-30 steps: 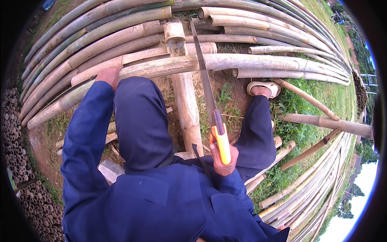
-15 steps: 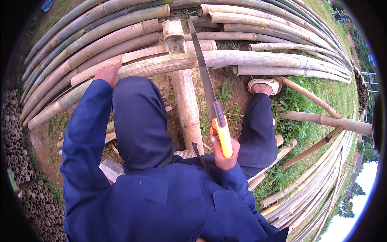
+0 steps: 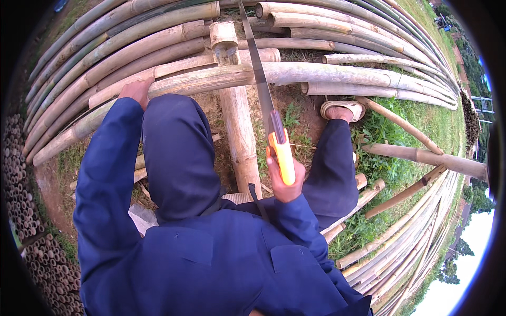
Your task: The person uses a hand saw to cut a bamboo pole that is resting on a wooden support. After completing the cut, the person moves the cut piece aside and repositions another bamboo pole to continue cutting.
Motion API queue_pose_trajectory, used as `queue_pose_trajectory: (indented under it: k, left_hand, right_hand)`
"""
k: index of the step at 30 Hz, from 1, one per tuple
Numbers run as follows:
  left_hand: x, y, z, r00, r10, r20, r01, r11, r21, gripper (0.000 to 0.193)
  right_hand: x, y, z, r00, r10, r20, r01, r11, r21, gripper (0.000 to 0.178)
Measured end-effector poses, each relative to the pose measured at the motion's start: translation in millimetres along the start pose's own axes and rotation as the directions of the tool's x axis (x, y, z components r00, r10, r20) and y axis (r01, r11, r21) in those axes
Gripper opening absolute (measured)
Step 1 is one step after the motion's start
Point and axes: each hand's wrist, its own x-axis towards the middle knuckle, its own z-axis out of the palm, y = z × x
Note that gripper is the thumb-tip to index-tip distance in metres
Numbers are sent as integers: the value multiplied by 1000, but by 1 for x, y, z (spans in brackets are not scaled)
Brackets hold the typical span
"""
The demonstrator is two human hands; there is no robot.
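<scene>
Counting what lies close by, we find two hands, one handsaw (image 3: 263,87), one long bamboo pole (image 3: 316,72) running crosswise under its blade, and one thick bamboo post (image 3: 238,126) passing beneath that pole. We also count one pale shoe (image 3: 357,109) on the right foot and three bamboo props (image 3: 416,154) meeting at the right, while the poles (image 3: 158,39) beyond overlap too much for us to number.

The right hand (image 3: 296,181) is wrapped round the saw's orange handle (image 3: 284,158), its blue sleeve (image 3: 300,221) coming up short and close to the body. We see the left arm (image 3: 108,168) stretched farther forward, outside the bent left knee (image 3: 176,121), with the left hand (image 3: 136,92) resting on bamboo. Its fingers are mostly hidden, so we cannot tell how far they close.

From the right hand, the blade runs forward and slightly left, crossing the long pole and reaching the upper edge of our view. We see that pole beyond the right hand, well apart from it, and just beside the left hand. Whether the teeth sit in a cut, we cannot tell.
</scene>
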Motion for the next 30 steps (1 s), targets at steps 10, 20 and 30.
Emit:
queue_pose_trajectory:
  k: [10,20,30]
  left_hand:
    - [-8,5,-16,998,-50,41,50,999,18,68]
    - [-1,9,11,987,55,-151,-45,997,68,37]
    - [4,-2,24,986,53,-158,-49,998,28,37]
  right_hand:
    - [54,-25,29,988,-134,-79,140,988,70,27]
    - [49,-11,28,977,-189,-102,197,977,79,18]
    - [-38,-3,-7,999,28,-30,-28,1000,2,30]
